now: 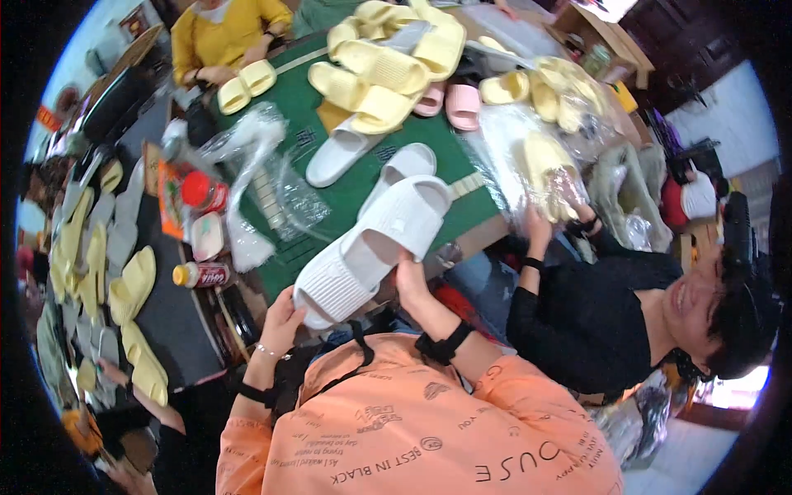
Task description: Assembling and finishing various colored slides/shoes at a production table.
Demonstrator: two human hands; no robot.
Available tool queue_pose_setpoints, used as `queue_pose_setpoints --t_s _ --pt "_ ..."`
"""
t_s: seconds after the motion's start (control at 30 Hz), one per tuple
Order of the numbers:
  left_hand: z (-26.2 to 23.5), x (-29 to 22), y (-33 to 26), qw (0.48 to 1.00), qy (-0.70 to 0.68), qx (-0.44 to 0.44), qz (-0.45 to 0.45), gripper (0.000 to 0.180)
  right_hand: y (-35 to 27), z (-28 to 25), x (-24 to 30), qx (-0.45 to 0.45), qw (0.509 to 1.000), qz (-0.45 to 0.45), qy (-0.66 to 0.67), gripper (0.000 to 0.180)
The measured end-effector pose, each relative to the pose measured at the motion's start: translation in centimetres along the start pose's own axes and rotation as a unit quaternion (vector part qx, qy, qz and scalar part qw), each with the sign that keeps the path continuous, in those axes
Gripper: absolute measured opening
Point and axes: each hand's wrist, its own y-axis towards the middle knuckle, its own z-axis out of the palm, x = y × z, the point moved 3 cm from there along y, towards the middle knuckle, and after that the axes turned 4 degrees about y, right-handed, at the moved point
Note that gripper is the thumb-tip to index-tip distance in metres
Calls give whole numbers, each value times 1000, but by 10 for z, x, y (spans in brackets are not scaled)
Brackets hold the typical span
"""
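A pair of white slippers (337, 289) with ribbed straps lies head to tail between my hands, tilted above the green table's near edge. My left hand (283, 320) is closed on the lower-left end, thumb on top. Under the right side of the pair, my right hand (410, 282) grips its edge; some of those fingers are hidden. Just beyond the held pair, another white slipper (404, 165) rests on the table, partly covered by it. Farther left lies a light grey-white slipper (338, 157).
Yellow slippers (375, 70) are heaped on the green table (289, 87), beside pink slippers (464, 107). Clear plastic bags (256, 136), a red-lidded jar (204, 191) and a bottle (200, 275) stand left. At right, a co-worker's hands (538, 227) handle a bagged yellow slipper (547, 165).
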Motion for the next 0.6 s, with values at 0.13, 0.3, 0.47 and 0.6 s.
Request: queue_pose_setpoints --t_s 0.13,0.3,0.47,0.6 --pt "9 -27 21 998 47 26 -15 41 6 -17 11 -28 999 -22 -21 46" --pt "28 -53 56 981 183 66 -10 40 37 -40 12 -114 991 16 71 44" --pt "45 -50 61 985 151 69 -54 39 39 -43 23 -147 980 -77 108 42" --pt "0 -27 69 969 244 43 6 38 67 -92 25 -225 951 -41 211 43"
